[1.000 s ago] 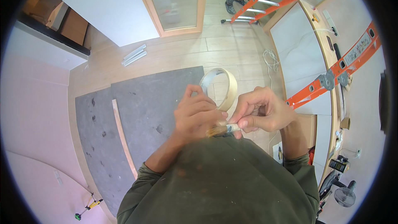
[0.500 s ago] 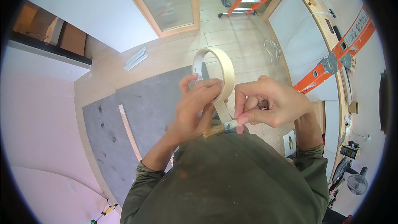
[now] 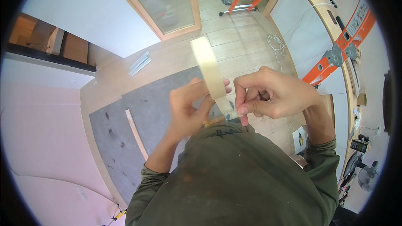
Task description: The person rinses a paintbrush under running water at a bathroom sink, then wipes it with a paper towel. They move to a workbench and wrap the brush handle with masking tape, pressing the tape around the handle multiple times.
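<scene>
Tape roll (image 3: 209, 69) stands edge-on, gripped in left hand (image 3: 190, 109), right hand (image 3: 272, 94) pinching its end.

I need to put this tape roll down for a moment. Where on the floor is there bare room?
Free: the grey mat between the thin wood strip and your left hand, and the wood floor between the glass-panelled door and the coiled white cable. Crowded: the right side, with the orange ladder and tools. The tape roll sits between left hand and right hand.

Bright, even daylight; fisheye-bent edges
</scene>
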### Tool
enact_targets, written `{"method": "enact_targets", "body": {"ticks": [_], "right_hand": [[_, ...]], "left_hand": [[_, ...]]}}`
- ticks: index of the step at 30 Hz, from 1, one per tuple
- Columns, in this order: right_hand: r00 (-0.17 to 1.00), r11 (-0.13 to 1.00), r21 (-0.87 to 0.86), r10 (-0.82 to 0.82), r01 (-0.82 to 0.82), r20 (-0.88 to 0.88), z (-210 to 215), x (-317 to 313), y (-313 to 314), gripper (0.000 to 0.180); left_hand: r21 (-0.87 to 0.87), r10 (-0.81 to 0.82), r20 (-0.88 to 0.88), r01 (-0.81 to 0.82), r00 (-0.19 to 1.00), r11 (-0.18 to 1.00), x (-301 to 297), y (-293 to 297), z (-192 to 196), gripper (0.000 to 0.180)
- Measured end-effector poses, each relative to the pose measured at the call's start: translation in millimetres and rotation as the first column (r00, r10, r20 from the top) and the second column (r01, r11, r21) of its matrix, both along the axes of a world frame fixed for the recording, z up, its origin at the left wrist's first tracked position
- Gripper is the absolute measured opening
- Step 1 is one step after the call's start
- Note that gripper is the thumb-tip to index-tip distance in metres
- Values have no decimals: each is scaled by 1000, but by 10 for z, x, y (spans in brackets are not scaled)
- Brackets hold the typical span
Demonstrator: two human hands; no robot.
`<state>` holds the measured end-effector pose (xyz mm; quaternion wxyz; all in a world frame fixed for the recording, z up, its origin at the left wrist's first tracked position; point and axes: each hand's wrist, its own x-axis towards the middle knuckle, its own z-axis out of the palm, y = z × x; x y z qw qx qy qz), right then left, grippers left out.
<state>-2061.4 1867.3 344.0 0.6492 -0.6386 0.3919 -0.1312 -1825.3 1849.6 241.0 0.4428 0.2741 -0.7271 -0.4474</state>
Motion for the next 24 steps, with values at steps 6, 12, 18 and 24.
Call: {"method": "enact_targets", "body": {"ticks": [6,12,18,24], "right_hand": [[999,995,-104,-2,-2,-42,4,21,-31,4],[990,991,-137,-22,4,-136,-47,-2,-80,5],[970,980,-169,-134,101,-200,-44,-2,-131,10],[959,940,-277,-243,197,-144,-37,-8,-101,7]], "left_hand": [[252,-235,-177,275,956,928,86,-109,178,26],[357,-295,-255,374,921,856,153,-182,258,43],[111,-193,-44,197,980,974,100,-100,336,39],[-317,-60,116,95,991,944,86,75,395,36]]}}
